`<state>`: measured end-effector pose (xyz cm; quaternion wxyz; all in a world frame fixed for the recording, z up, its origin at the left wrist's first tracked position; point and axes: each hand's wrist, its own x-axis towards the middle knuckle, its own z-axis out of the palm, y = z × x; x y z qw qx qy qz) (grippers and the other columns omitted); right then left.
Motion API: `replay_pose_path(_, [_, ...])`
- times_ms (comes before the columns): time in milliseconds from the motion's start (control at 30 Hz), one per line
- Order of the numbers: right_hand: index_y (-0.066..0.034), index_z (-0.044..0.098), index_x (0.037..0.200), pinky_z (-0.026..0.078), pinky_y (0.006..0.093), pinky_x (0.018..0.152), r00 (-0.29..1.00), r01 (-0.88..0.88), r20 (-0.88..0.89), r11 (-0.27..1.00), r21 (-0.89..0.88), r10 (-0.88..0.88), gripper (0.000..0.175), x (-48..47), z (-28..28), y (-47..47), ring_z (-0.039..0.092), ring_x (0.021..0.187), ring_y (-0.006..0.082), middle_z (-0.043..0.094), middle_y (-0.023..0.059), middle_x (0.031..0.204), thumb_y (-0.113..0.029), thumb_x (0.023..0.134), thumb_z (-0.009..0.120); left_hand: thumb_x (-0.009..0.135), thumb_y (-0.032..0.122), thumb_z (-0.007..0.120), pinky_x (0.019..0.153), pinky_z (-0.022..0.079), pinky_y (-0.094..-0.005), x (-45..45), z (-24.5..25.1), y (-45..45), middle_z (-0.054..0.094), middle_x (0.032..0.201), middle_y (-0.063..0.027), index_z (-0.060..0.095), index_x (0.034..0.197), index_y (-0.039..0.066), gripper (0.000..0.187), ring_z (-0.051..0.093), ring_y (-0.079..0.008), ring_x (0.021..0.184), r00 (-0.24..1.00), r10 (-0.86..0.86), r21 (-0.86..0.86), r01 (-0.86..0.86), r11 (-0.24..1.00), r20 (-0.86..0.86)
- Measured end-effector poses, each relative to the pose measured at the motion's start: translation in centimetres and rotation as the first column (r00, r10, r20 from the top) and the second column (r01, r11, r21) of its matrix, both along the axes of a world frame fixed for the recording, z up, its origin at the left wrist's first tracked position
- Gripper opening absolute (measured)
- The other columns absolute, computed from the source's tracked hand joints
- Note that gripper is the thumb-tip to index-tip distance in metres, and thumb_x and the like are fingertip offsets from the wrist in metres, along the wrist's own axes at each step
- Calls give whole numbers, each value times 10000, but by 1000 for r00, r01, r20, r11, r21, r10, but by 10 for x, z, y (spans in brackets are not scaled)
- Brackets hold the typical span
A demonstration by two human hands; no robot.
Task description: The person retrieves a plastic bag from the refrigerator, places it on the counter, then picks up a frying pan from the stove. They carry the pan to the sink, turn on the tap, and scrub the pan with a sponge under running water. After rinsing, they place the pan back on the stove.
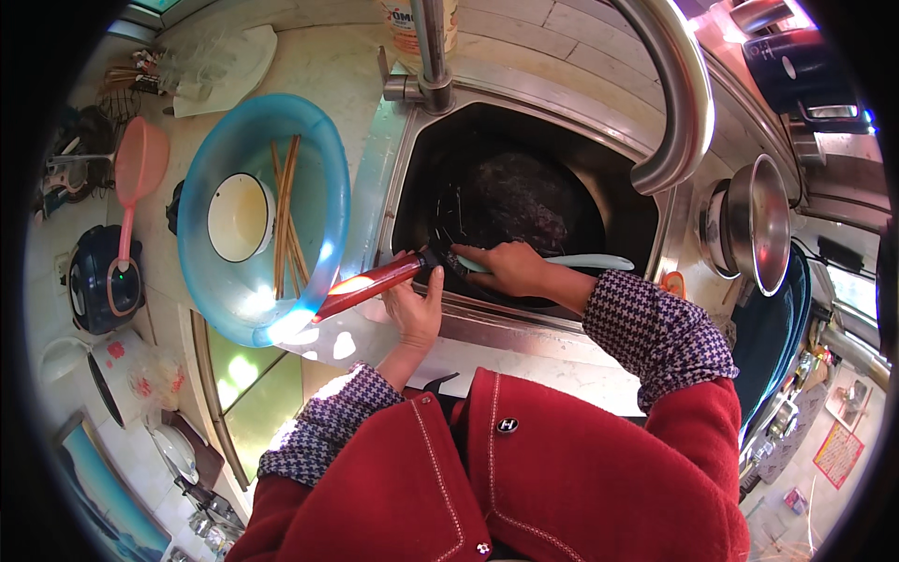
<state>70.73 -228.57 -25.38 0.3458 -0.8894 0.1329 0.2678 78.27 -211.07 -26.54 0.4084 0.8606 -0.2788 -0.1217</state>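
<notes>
A dark wok (520, 204) lies in the metal sink (635, 218), its inside wet and dark. Its red handle (369, 286) points to the lower left, over the sink's edge towards the blue basin. My left hand (416, 305) is around the handle from below, near where it joins the wok, thumb up at the rim. Inside the sink, my right hand (507, 270) is at the wok's near side with its index finger stretched out. It holds a pale, light-blue utensil (593, 262), whose other end sticks out to the right beneath my wrist; the part under my fingers is mostly hidden.
The blue plastic basin (336, 168) at the left holds a white enamel bowl (239, 218) and several wooden chopsticks (282, 225). A curved faucet (678, 105) arches over the sink's right back. Metal bowls (758, 225) stand to its right. A pink ladle (140, 161) lies far left.
</notes>
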Motion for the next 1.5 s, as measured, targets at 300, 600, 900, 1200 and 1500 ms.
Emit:
replay_pose_path(300, [-286,392,1329,509,409,615,915,340,77,656,-674,-396,536,26,-120,-85,633,733,328,628,188,837,-337,822,557,783,94,630,907,386,-426,2,48,27,589,1061,-200,526,1103,-30,359,549,-341,1018,955,-280,-1,281,960,-98])
replay_pose_path(600, [-303,434,1298,498,427,736,995,55,92,989,-138,-42,523,7,-47,-16,611,842,355,613,214,903,-430,809,569,782,268,604,802,405,-346,42,64,9,547,1014,-89,482,1174,-3,492,524,-223,948,609,-708,735,285,615,357])
replay_pose_path(900, [-310,431,1305,500,429,737,984,177,54,920,-349,-169,550,21,-42,-31,612,909,340,632,175,971,-409,790,597,807,373,574,654,413,-307,52,41,1,516,806,-46,519,883,73,314,527,-189,756,515,-795,787,323,526,320])
replay_pose_path(1200, [-238,458,1292,495,434,729,971,236,140,872,-429,-194,561,41,-65,-41,625,838,331,625,186,958,-347,772,637,819,355,563,619,429,-314,51,33,1,526,777,-65,513,855,70,292,549,-204,732,553,-766,732,365,575,327])
replay_pose_path(1500, [-167,456,1297,482,423,780,1000,-29,-14,984,-176,27,564,-13,-53,-36,606,894,350,622,184,1004,-407,805,591,815,355,568,643,428,-318,52,33,3,526,779,-69,515,836,72,288,555,-209,753,544,-752,658,417,628,373])
